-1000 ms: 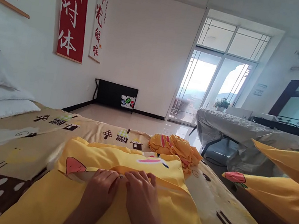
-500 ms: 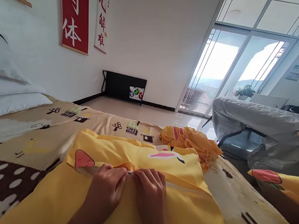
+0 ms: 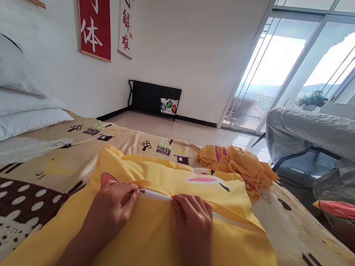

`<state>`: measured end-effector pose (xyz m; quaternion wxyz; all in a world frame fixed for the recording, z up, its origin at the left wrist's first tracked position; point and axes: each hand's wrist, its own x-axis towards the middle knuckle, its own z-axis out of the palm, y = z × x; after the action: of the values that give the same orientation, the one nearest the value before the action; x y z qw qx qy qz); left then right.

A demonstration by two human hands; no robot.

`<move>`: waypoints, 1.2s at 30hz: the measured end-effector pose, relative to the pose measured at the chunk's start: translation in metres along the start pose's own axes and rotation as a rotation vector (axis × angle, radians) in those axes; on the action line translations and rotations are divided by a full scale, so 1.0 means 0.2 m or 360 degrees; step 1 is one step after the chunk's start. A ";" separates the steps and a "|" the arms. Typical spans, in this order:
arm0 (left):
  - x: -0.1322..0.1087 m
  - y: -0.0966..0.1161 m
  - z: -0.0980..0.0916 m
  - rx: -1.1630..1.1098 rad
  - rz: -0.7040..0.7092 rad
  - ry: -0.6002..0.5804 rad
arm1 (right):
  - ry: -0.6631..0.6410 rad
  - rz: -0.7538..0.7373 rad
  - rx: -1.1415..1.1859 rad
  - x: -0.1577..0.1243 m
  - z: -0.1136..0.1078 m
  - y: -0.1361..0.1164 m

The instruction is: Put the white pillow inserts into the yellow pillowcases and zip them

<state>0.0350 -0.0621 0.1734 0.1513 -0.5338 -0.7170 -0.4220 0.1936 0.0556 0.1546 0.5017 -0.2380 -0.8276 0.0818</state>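
A yellow pillowcase (image 3: 152, 238) with pink and white prints lies in front of me, its top edge plump. Across it runs a white zipper (image 3: 156, 195), partly under a fabric flap. My left hand (image 3: 113, 202) is closed in a pinch at the small metal zipper pull (image 3: 142, 191), left of centre. My right hand (image 3: 194, 221) pinches the zipper's fabric edge right of centre. A stretch of white zipper tape shows between the two hands. The fingertips partly hide what each hand grips.
The pillowcase lies on a patterned beige and brown blanket (image 3: 37, 149). A crumpled yellow cloth (image 3: 237, 164) sits just beyond it. White pillows (image 3: 18, 118) are stacked at left. At right are another yellow printed cloth (image 3: 348, 213) and a plastic-covered table (image 3: 328, 132).
My left hand has moved left along the zipper with the pull, and my right hand sits slightly farther right. More white zipper tape shows between them. The view has shifted a little.
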 end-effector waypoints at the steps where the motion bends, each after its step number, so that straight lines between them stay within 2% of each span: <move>1: 0.00 -0.01 0.00 -0.0042 -0.0047 -0.0018 | -0.0003 -0.0003 0.0007 0.00 0.00 0.00; 8: 0.03 -0.05 -0.08 -0.0005 -0.0247 -0.0027 | -0.0035 0.0010 0.0013 0.00 0.00 0.02; 14: 0.05 -0.09 -0.17 -0.0107 -0.0473 -0.0270 | -0.0079 0.0016 0.0023 -0.02 0.01 0.05; 19: 0.07 -0.10 -0.23 -0.0090 -0.0559 -0.0265 | -0.0053 -0.0032 0.0005 -0.01 0.01 0.06; 30: 0.07 -0.16 -0.28 -0.0166 -0.0699 -0.0296 | -0.0054 -0.0043 -0.0010 -0.01 0.01 0.05; 36: 0.07 -0.19 -0.30 0.0049 -0.0741 -0.0339 | -0.0066 -0.0054 -0.0023 0.00 0.01 0.05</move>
<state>-0.0178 -0.1016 0.2008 -0.0183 -0.3934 -0.8388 -0.3758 0.1952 0.0640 0.1491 0.4839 -0.2258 -0.8424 0.0720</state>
